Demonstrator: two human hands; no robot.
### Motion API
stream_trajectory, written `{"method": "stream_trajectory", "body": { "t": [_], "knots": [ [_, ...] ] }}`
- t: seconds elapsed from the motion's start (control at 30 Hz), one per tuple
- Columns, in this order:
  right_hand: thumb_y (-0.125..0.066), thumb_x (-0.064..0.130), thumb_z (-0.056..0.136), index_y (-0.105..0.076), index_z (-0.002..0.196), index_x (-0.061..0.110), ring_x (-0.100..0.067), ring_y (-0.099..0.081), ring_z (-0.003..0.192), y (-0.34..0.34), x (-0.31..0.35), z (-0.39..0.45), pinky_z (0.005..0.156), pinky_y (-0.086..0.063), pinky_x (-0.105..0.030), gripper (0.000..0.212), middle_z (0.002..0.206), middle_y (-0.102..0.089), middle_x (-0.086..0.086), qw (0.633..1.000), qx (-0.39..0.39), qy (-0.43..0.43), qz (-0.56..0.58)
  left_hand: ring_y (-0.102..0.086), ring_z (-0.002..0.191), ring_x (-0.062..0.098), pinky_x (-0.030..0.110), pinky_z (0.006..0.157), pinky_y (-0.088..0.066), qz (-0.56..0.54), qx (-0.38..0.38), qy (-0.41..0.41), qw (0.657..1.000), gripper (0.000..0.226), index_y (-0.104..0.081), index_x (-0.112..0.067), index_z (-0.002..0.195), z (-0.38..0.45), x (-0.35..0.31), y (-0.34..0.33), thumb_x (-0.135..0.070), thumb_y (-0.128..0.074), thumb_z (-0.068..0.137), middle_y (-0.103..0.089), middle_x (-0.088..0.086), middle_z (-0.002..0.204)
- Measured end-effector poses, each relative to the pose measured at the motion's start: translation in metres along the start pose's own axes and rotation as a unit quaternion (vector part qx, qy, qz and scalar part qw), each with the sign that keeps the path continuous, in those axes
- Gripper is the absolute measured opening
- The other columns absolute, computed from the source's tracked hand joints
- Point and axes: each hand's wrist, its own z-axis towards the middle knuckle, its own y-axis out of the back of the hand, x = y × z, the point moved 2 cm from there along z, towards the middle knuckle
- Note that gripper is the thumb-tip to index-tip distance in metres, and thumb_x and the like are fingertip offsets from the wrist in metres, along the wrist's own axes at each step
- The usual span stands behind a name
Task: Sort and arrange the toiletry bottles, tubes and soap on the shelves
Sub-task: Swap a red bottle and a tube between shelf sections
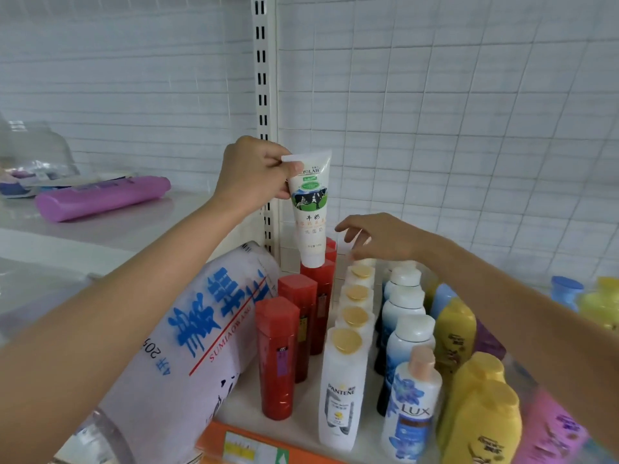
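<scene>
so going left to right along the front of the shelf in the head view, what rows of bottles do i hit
big water jug → red bottles → white pantene bottles → lux bottles → yellow bottles

The near white shelf (303,426) carries rows of upright red bottles (278,356), white Pantene bottles (345,380), Lux bottles (410,406) and yellow bottles (482,420); the far left shelf (140,222) holds a pink bottle (100,197) lying flat.

I note a glossy plastic tube (310,209), smooth, with a printed label. The red bottles (278,356) are shiny translucent plastic; the white bottle (341,396) is glossy with a gold cap. The shelf upright (264,95) looks like painted metal, matt.
</scene>
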Motion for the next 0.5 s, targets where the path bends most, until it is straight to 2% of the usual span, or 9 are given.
{"method": "stream_trajectory", "body": {
  "t": [0.13,0.2,0.3,0.4,0.5],
  "knots": [
    [-0.071,0.031,0.079,-0.045,0.13,0.026,-0.011,-0.061,0.102,0.045,-0.002,-0.046,0.084,-0.045,-0.019,0.057,0.117,-0.059,0.005,0.995,-0.075,-0.002,0.062,-0.07,0.079,0.026,0.038,0.069,-0.06,0.006,0.038,-0.036,0.999,0.031,-0.062,0.003,0.111,-0.008,-0.033,-0.033,-0.006,-0.066,0.082,-0.07,0.019,0.099],
    [-0.072,0.035,0.076,-0.047,0.128,0.026,-0.012,-0.061,0.101,0.066,-0.004,-0.072,0.082,-0.05,-0.023,0.058,0.116,-0.06,0.006,0.988,-0.114,-0.005,0.103,-0.07,0.078,0.022,0.032,0.065,-0.06,0.0,0.065,-0.064,0.996,0.03,-0.063,0.002,0.11,-0.016,-0.053,-0.056,-0.007,-0.066,0.082,-0.07,0.018,0.099],
    [-0.072,0.024,0.077,-0.054,0.119,0.017,-0.017,-0.064,0.098,0.086,-0.015,-0.117,0.078,-0.056,-0.034,0.046,0.112,-0.065,0.0,0.974,-0.156,-0.018,0.162,-0.069,0.077,0.017,0.027,0.062,-0.06,-0.006,0.097,-0.113,0.989,0.027,-0.065,0.002,0.108,-0.034,-0.082,-0.097,-0.008,-0.066,0.083,-0.07,0.016,0.1],
    [-0.072,0.017,0.077,-0.058,0.11,0.016,-0.017,-0.065,0.096,0.096,-0.035,-0.167,0.074,-0.057,-0.033,0.036,0.106,-0.068,-0.002,0.965,-0.189,-0.058,0.174,-0.071,0.078,0.02,0.033,0.065,-0.06,-0.033,0.132,-0.144,0.98,0.023,-0.067,0.001,0.104,-0.055,-0.112,-0.143,-0.009,-0.065,0.083,-0.072,0.015,0.096],
    [-0.072,0.014,0.077,-0.06,0.106,0.015,-0.017,-0.066,0.093,0.107,-0.061,-0.223,0.074,-0.057,-0.034,0.032,0.1,-0.069,-0.001,0.958,-0.204,-0.102,0.174,-0.071,0.075,0.019,0.032,0.065,-0.06,-0.05,0.178,-0.168,0.968,0.02,-0.069,0.001,0.1,-0.078,-0.142,-0.192,-0.01,-0.065,0.084,-0.072,0.014,0.093]
  ]
}}
